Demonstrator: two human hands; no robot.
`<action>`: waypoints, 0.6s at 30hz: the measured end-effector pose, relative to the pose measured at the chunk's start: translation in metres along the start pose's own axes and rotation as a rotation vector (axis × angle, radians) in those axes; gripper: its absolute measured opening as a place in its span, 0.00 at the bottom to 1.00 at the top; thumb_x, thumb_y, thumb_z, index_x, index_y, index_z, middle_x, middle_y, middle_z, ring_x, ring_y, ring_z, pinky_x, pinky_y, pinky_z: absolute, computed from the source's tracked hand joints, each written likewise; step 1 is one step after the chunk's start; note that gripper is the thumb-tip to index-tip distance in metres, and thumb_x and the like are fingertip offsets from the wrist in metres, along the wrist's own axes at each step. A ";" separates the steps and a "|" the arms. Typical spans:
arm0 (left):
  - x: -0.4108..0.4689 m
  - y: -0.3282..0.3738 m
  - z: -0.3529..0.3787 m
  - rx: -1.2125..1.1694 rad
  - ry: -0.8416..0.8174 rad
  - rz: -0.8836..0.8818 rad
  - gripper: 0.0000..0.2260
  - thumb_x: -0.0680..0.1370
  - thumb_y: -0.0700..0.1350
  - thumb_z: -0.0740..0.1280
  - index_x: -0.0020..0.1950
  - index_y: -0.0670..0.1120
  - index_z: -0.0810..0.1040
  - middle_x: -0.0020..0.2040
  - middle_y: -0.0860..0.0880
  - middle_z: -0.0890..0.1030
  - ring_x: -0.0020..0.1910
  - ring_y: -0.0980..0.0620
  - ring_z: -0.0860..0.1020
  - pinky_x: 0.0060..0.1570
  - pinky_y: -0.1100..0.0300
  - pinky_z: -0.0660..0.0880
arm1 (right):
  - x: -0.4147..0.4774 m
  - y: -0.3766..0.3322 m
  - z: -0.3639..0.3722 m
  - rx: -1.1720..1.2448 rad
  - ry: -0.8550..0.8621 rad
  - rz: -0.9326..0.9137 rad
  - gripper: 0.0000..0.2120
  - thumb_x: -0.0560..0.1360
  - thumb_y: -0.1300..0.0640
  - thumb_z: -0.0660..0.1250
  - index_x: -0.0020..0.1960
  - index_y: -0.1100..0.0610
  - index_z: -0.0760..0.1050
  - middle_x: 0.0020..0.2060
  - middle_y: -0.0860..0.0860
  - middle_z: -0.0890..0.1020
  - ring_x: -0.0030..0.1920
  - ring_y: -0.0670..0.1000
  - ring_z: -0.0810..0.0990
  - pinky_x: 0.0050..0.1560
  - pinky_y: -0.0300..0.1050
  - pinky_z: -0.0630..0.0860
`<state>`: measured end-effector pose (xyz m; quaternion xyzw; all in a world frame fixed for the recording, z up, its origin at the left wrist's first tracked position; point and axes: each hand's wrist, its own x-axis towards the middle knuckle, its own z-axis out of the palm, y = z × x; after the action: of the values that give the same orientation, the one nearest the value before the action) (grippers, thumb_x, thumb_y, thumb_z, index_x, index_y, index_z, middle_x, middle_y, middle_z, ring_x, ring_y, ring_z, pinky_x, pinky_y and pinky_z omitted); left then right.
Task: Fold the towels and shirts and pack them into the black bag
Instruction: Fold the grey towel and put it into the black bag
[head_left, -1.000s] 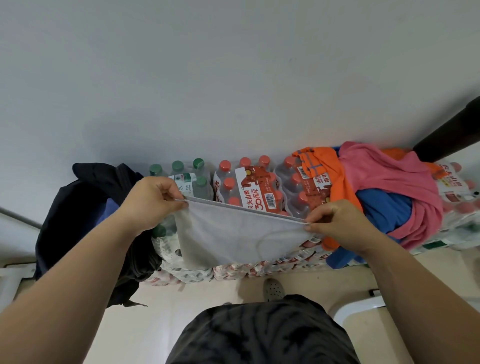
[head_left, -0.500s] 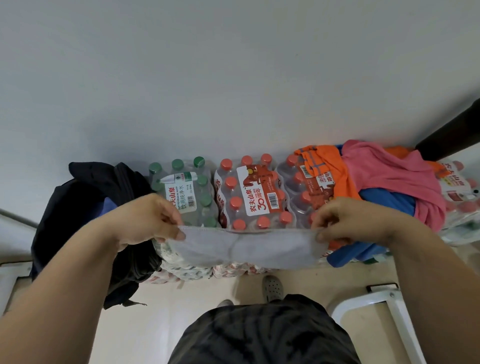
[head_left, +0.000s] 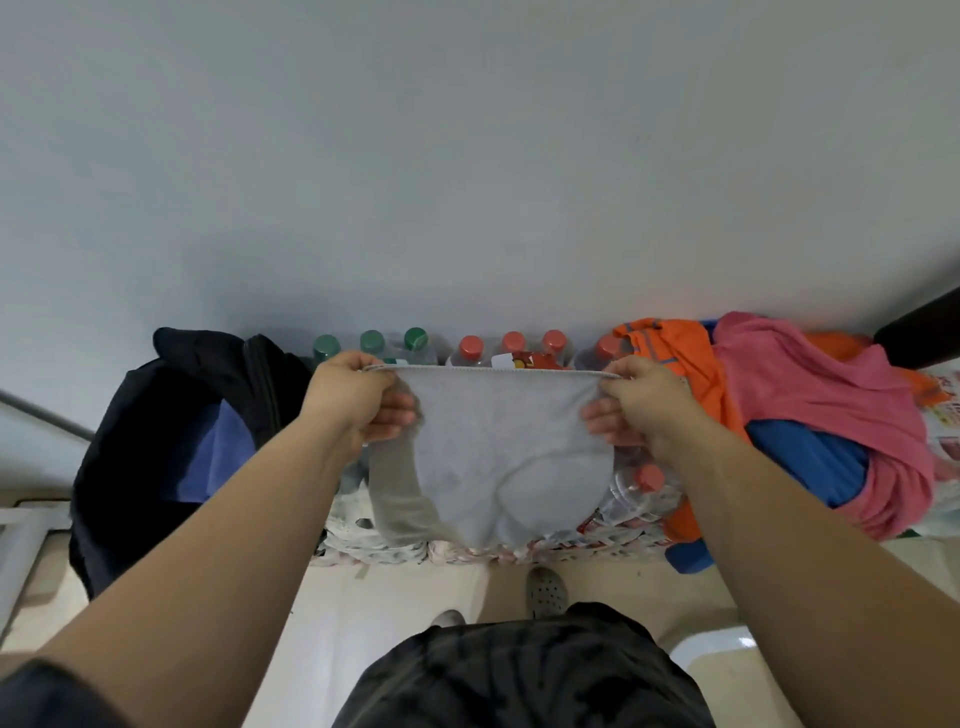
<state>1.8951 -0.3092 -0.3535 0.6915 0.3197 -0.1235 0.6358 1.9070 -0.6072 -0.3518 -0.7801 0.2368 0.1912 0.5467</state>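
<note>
Grey fabric towel (head_left: 498, 441) hangs in the air in front of the person, pulled taut along its stitched top hem between both hands. Its lower part sags in soft folds, and a second layer shows at its lower left. The left hand (head_left: 353, 400) grips the towel's upper left corner with curled fingers. The right hand (head_left: 644, 405) grips the upper right corner in the same way.

Behind the towel, shrink-wrapped packs of water bottles are stacked against the pale wall (head_left: 467, 156). The green-capped bottles (head_left: 371, 340) are on the left and the red-capped bottles (head_left: 511, 340) on the right, and the cloth hides most of both.

The black fabric bag (head_left: 156, 441) sits open just left of the packs, beside the left forearm, with a blue cloth (head_left: 218, 457) showing in its mouth.

On the right, a loose heap of clothes lies on the packs: an orange garment (head_left: 670, 353) with grey stripes, a pink garment (head_left: 810, 395) draped beside and over it, and a blue garment (head_left: 800, 457) under the pink one.

Lower down are the light floor (head_left: 405, 597), a grey perforated shoe (head_left: 545, 590) and the person's dark patterned clothing (head_left: 519, 675).
</note>
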 end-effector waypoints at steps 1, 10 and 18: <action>0.004 -0.002 0.002 -0.033 0.007 0.006 0.05 0.82 0.40 0.64 0.47 0.47 0.72 0.34 0.41 0.82 0.28 0.45 0.81 0.31 0.52 0.81 | 0.006 -0.001 0.003 0.071 -0.002 0.014 0.05 0.82 0.61 0.58 0.54 0.54 0.71 0.41 0.60 0.84 0.34 0.56 0.84 0.28 0.42 0.77; 0.052 0.012 0.002 -0.049 0.070 0.168 0.04 0.79 0.35 0.68 0.46 0.43 0.76 0.46 0.36 0.83 0.38 0.46 0.82 0.37 0.59 0.80 | 0.060 -0.023 0.018 0.186 0.041 -0.103 0.10 0.80 0.66 0.61 0.44 0.53 0.71 0.46 0.59 0.82 0.41 0.54 0.80 0.38 0.44 0.75; 0.062 0.041 -0.008 -0.004 0.124 0.362 0.07 0.74 0.39 0.74 0.40 0.50 0.81 0.40 0.47 0.85 0.44 0.48 0.82 0.48 0.52 0.78 | 0.072 -0.053 0.001 0.175 0.057 -0.384 0.10 0.76 0.65 0.71 0.42 0.53 0.75 0.35 0.50 0.79 0.33 0.43 0.73 0.36 0.36 0.69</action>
<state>1.9654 -0.2835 -0.3551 0.7427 0.2289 0.0366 0.6282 1.9965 -0.6025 -0.3522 -0.7655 0.1150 0.0399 0.6318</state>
